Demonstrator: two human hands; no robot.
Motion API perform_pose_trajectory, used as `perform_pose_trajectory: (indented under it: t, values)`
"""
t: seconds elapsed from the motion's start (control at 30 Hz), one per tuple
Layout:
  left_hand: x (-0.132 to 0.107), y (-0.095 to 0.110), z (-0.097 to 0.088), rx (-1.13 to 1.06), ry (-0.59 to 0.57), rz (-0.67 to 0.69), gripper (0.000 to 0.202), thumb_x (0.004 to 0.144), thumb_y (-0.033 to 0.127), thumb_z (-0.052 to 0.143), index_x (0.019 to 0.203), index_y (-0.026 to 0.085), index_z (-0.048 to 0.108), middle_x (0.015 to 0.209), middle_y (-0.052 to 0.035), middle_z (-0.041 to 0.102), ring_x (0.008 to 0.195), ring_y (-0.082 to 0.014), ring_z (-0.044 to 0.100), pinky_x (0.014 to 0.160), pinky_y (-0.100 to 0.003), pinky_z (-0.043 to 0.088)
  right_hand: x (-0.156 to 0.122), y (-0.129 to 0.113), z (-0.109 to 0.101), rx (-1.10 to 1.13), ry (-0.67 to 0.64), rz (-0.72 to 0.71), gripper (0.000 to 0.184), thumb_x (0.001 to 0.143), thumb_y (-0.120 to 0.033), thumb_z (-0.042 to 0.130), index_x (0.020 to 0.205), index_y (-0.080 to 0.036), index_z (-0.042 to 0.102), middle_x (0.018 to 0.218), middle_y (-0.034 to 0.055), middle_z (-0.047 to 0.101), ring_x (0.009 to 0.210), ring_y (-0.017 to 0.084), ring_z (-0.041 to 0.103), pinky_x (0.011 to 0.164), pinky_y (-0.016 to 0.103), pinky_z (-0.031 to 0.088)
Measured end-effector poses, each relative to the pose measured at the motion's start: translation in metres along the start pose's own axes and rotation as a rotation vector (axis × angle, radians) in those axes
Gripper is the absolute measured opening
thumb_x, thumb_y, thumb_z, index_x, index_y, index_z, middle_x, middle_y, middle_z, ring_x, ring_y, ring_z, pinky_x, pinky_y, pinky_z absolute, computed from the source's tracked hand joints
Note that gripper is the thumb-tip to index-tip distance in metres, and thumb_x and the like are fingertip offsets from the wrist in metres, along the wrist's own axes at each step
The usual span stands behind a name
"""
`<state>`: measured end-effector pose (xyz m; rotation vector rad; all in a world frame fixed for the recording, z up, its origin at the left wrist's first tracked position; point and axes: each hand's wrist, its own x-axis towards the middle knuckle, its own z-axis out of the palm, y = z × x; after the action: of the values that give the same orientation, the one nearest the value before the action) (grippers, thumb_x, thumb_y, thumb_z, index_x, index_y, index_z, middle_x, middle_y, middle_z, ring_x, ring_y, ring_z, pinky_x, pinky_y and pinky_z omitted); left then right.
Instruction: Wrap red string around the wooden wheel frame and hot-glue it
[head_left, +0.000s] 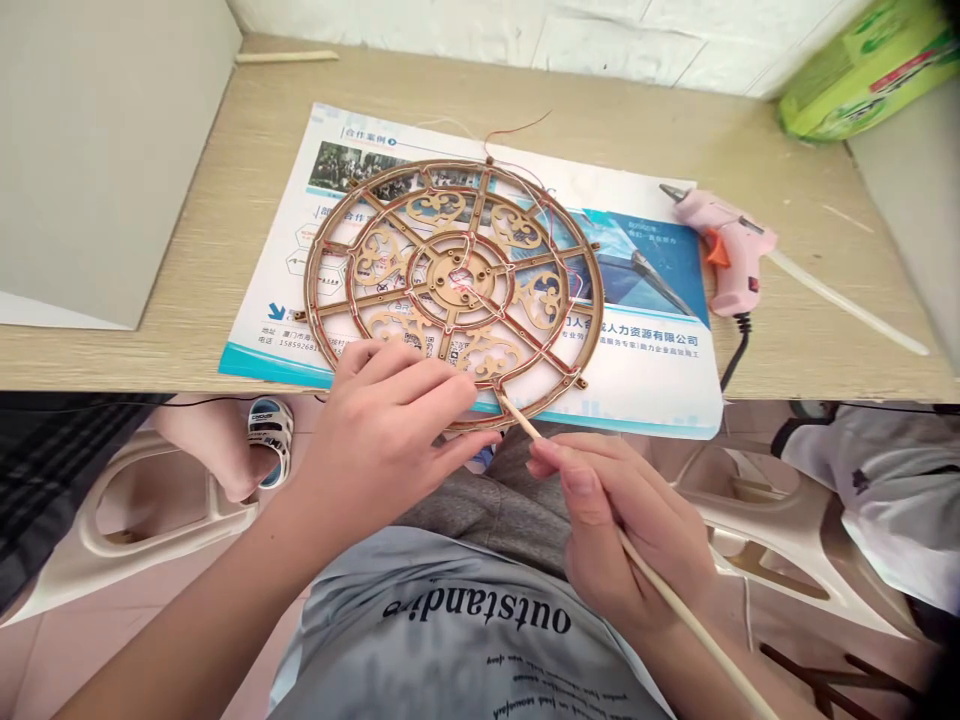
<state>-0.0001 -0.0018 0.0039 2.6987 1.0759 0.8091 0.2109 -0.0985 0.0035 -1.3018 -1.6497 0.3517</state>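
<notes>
Wooden and cut into scrollwork, a round fretwork wheel (454, 285) lies flat on a printed poster (645, 380) at the near edge of the pale counter (225, 200). The left hand (382, 440) rests on the wheel's near rim, its grip loose and open, with the fingers stretched flat toward the right. The right hand (622, 530) sits just off the counter's edge, over the lap. Its grip is pinched closed on a thin wooden stick (520, 417). The stick's tip touches the wheel's near rim, just beside the left fingertips. A thin red wire (525, 130) trails off the wheel's far side. A pink glue gun (724, 250) lies at the poster's right edge, well apart from both hands. A green packet (862, 70) sits at the far right corner.
</notes>
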Motion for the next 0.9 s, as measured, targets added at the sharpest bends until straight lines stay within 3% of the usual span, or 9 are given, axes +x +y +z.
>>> perform_pose_trajectory:
  t: [0.13,0.27,0.43,0.7,0.9]
  values:
    - [0.003,0.001,0.000,0.003,0.004,-0.005,0.032,0.102,0.044,0.075,0.089,0.024,0.054,0.099,0.0022,0.080,0.090,-0.0204,0.063,0.086,-0.041,0.042,0.004,0.000,0.004,0.028,0.072,0.014,0.031,0.102,0.000,0.063,0.121,-0.019,0.078,0.107,0.0062,0.080,0.094,0.017,0.077,0.080,0.029,0.064]
    - [0.004,0.002,0.000,-0.021,0.012,-0.015,0.034,0.101,0.042,0.077,0.089,0.024,0.050,0.094,0.0035,0.079,0.089,-0.0193,0.064,0.087,-0.041,0.042,0.009,0.002,0.010,0.023,0.024,0.021,0.024,0.103,0.000,0.064,0.113,-0.017,0.077,0.106,0.0038,0.080,0.098,0.012,0.076,0.083,0.023,0.063]
    - [0.001,0.001,0.003,-0.027,0.013,-0.021,0.035,0.099,0.042,0.080,0.091,0.024,0.051,0.101,0.0040,0.082,0.090,-0.0191,0.067,0.088,-0.042,0.044,0.010,0.000,0.011,-0.066,-0.048,0.012,0.018,0.103,0.000,0.063,0.108,-0.013,0.075,0.104,0.0052,0.079,0.097,0.010,0.076,0.084,0.018,0.062]
    - [0.002,0.003,0.003,-0.019,-0.003,-0.036,0.031,0.099,0.041,0.081,0.093,0.026,0.055,0.099,0.0045,0.082,0.088,-0.0196,0.067,0.086,-0.044,0.043,-0.004,0.002,0.001,-0.073,-0.079,-0.040,0.021,0.099,0.002,0.064,0.109,-0.013,0.073,0.105,0.0098,0.079,0.093,0.016,0.077,0.081,0.025,0.065]
    - [0.003,0.001,0.001,-0.041,-0.014,-0.039,0.033,0.098,0.041,0.082,0.092,0.025,0.054,0.102,0.0042,0.083,0.090,-0.0190,0.067,0.087,-0.043,0.044,-0.011,0.000,-0.007,-0.032,-0.041,0.016,0.028,0.100,0.000,0.063,0.117,-0.018,0.076,0.103,0.0067,0.079,0.090,0.017,0.077,0.074,0.028,0.064]
